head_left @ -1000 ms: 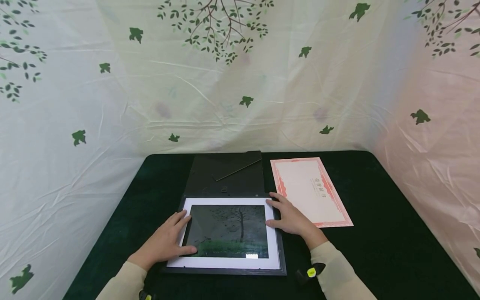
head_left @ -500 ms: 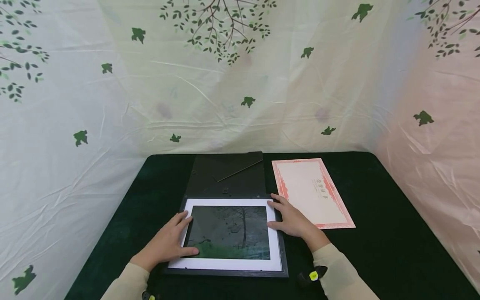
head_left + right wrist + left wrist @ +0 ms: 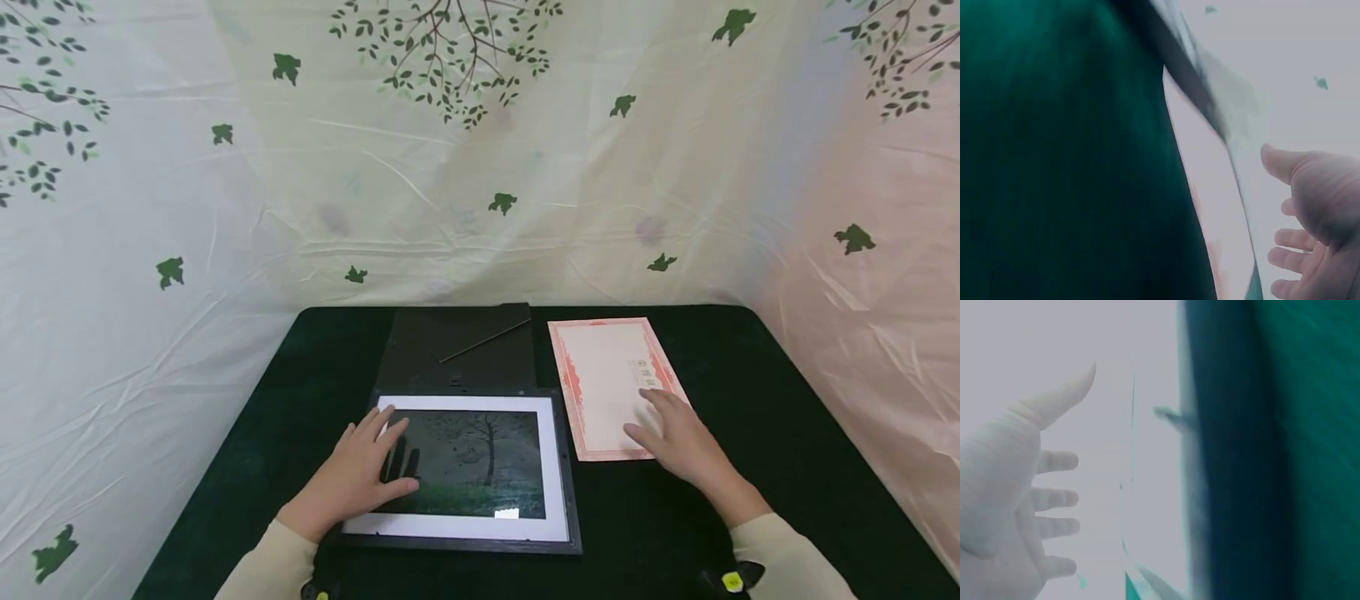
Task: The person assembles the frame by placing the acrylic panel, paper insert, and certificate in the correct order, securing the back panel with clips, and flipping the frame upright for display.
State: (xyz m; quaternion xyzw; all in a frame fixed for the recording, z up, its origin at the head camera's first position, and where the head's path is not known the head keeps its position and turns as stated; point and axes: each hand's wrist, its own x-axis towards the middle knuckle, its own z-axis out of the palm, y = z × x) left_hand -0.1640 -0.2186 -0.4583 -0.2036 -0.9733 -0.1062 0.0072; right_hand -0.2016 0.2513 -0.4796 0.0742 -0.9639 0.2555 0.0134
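A dark picture frame with a white mat lies on the table, a tree and grass showing dimly in its glassy middle. Over its left side is my left hand, fingers and thumb spread straight; dark reflections of fingers show in the glass beside them. My right hand hovers by the near right part of a certificate sheet with a red ornamental border, fingers extended and holding nothing. In the wrist views, both the left hand and the right hand have outstretched fingers.
Behind the frame lies a black backing board with a thin slanted line across it. Everything rests on a dark green cloth-covered table. A light curtain printed with leaves surrounds the table's back and sides.
My right hand has left the frame's right edge and moved right, over the certificate. My left hand has shifted slightly inward across the glass. The frame and certificate keep their places.
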